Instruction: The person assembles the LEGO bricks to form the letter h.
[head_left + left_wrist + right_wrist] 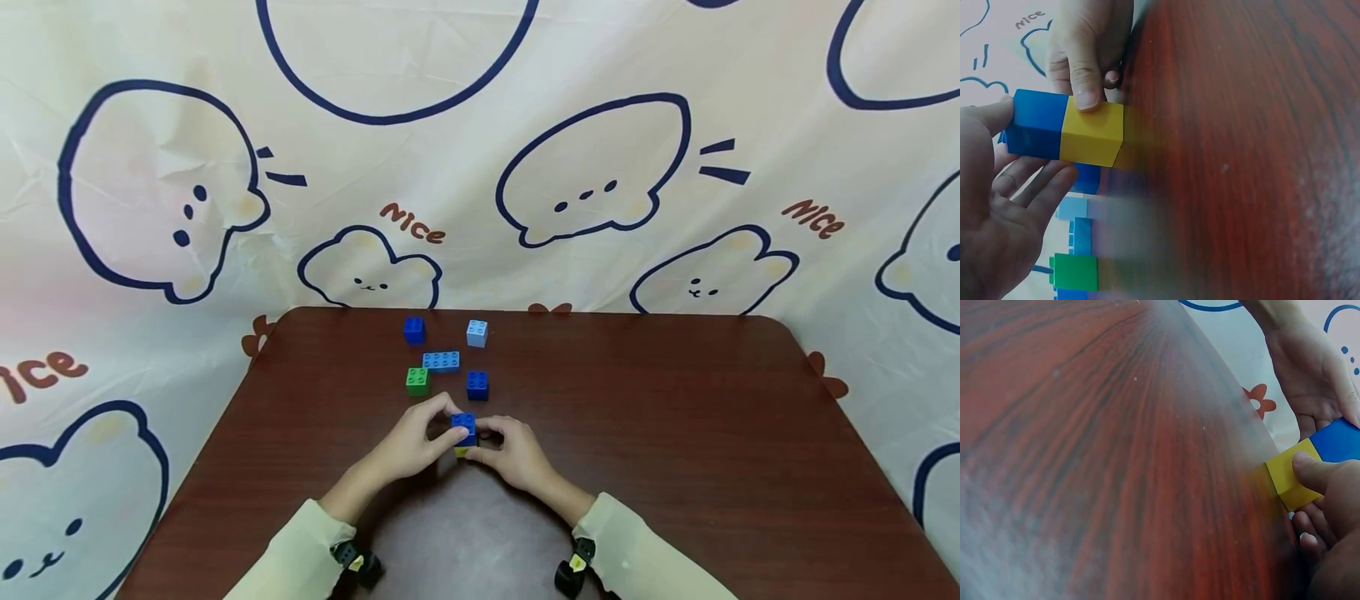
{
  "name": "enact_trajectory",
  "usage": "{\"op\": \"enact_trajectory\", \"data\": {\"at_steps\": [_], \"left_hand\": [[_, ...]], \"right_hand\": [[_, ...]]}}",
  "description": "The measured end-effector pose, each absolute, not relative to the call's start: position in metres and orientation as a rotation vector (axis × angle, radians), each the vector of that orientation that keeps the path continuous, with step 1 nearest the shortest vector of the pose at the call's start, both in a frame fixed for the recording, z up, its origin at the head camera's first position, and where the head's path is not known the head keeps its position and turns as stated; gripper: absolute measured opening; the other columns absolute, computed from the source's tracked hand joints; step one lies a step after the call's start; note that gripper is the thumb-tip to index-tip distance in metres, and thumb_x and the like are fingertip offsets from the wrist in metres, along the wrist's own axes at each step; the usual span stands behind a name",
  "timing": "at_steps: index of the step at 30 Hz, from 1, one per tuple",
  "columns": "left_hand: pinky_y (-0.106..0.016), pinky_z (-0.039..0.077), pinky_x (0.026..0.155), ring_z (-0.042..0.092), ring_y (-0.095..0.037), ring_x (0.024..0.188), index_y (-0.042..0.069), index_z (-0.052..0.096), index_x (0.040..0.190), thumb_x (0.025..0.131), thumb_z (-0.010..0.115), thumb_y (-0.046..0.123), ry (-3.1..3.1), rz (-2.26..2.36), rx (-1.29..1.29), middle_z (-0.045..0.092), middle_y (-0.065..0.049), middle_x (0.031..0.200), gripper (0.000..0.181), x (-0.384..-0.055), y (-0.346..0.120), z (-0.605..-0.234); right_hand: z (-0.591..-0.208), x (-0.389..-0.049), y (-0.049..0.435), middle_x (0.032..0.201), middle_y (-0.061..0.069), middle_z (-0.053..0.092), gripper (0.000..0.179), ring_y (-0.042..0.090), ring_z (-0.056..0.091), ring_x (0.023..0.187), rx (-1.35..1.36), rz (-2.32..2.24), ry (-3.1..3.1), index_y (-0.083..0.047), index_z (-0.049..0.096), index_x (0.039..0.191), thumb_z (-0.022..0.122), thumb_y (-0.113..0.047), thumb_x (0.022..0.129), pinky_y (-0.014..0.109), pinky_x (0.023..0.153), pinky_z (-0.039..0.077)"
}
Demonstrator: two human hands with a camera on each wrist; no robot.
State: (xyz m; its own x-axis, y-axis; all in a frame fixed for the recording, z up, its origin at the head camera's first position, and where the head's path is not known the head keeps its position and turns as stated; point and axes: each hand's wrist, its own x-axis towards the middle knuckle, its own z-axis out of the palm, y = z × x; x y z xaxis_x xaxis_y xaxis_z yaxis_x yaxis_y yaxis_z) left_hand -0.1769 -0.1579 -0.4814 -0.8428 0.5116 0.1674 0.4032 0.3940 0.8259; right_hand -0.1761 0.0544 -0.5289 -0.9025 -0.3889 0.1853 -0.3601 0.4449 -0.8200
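A blue toy building brick (464, 423) sits on top of a yellow brick (1092, 134), joined as a small stack near the middle of the table. My left hand (411, 443) pinches the blue brick, its thumb on the near side and the other fingers behind. From the other side, my right hand (519, 457) holds the yellow brick between thumb and fingers. In the right wrist view, the right thumb lies flat against a yellow face. The two bricks meet with no gap that I can see.
Beyond the hands stand a green brick (417, 382), a long light blue brick (441, 362), a dark blue brick (477, 386), another dark blue one (414, 331) and a short light blue one (477, 333). A patterned cloth (465, 167) hangs behind the brown table (675, 433).
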Motion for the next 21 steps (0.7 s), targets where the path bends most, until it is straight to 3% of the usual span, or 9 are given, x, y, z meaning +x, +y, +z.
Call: {"op": "enact_trajectory", "data": {"at_steps": [6, 21], "left_hand": [[-0.041, 0.055, 0.092, 0.068, -0.021, 0.1, 0.01, 0.059, 0.106, 0.1, 0.067, 0.018, 2.49, 1.484, 0.763, 0.066, -0.004, 0.106, 0.013, -0.176, -0.158, -0.4786], [-0.041, 0.055, 0.093, 0.066, -0.026, 0.105, 0.008, 0.06, 0.115, 0.1, 0.068, 0.017, 2.45, 1.511, 0.694, 0.065, -0.007, 0.112, 0.019, -0.1743, -0.1598, -0.4814]], "right_hand": [[-0.5277, -0.1774, 0.0539, 0.108, 0.002, 0.074, 0.035, 0.018, 0.067, 0.099, -0.698, -1.484, 2.648, -0.009, 0.076, 0.115, 0.086, -0.019, 0.083, 0.031, 0.085, 0.055], [-0.5244, -0.1787, 0.0563, 0.11, 0.003, 0.073, 0.035, 0.017, 0.068, 0.1, -0.696, -1.41, 2.621, -0.009, 0.075, 0.118, 0.084, -0.021, 0.086, 0.032, 0.085, 0.056]]}}
